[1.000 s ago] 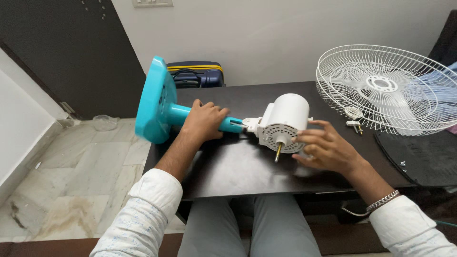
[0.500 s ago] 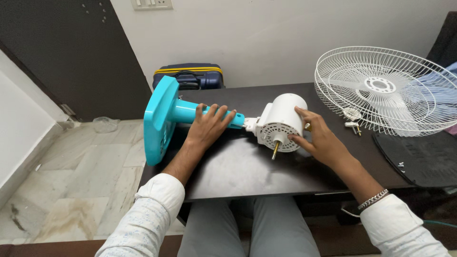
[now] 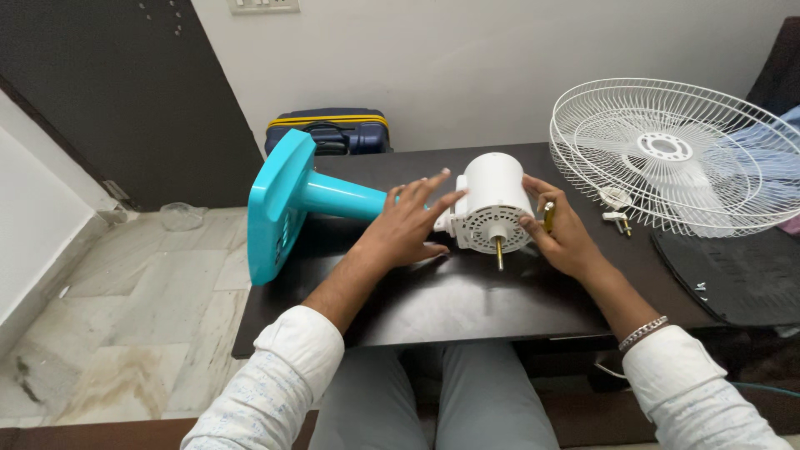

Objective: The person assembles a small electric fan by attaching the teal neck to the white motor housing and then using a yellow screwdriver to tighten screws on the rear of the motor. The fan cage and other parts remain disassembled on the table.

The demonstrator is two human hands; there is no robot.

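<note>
Dark tabletop [image 3: 433, 304] fills the middle of my view, with a white wall behind it and pale floor tiles to the left; on it lies the fan on its side, teal base [image 3: 279, 204] out at the left edge, white motor [image 3: 496, 204] in the centre with its brass shaft [image 3: 499, 252] now aimed near, at me, where a second ago it slanted left. My left hand [image 3: 408, 229] has slid off the teal stem, fingers spread loose against the motor's left side; my right hand [image 3: 562, 233] cups the right side, fingers apart, not clamped. So the motor looks squared up. Far right sits the wire grille [image 3: 675, 154], a plug [image 3: 621, 218] beside it; a suitcase [image 3: 329, 132] stands behind; nothing blocks the shaft.
</note>
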